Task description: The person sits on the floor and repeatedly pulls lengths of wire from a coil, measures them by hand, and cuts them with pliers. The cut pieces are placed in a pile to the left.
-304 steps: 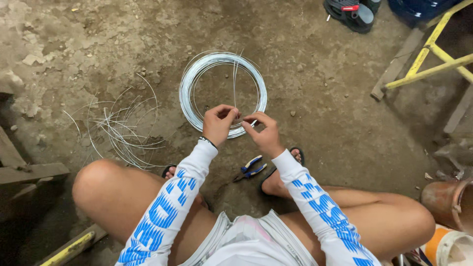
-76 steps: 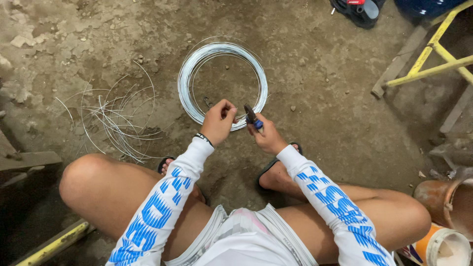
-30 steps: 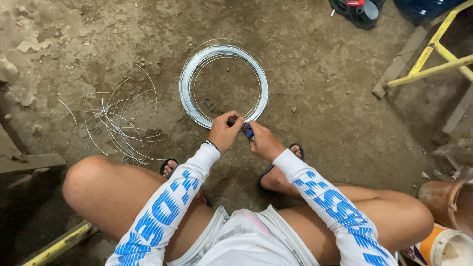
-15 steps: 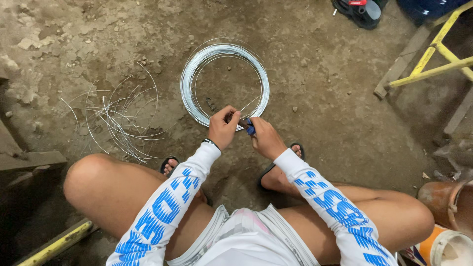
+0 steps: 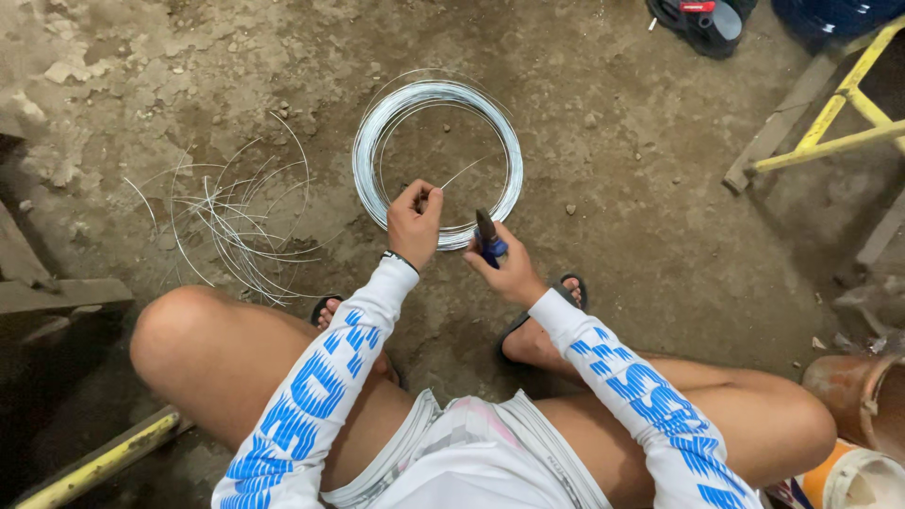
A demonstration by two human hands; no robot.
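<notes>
Our left hand pinches a thin wire end between closed fingertips, just over the wire coil lying on the dirt floor. Our right hand wraps shut around blue-handled pliers, jaws up. Cut wire pieces lie scattered to the left.

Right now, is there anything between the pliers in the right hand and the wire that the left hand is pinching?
Nothing visible. The right hand holds the blue-handled pliers just right of the left hand, which pinches a thin wire end above the wire coil. Only bare dirt floor shows in the gap.
</notes>
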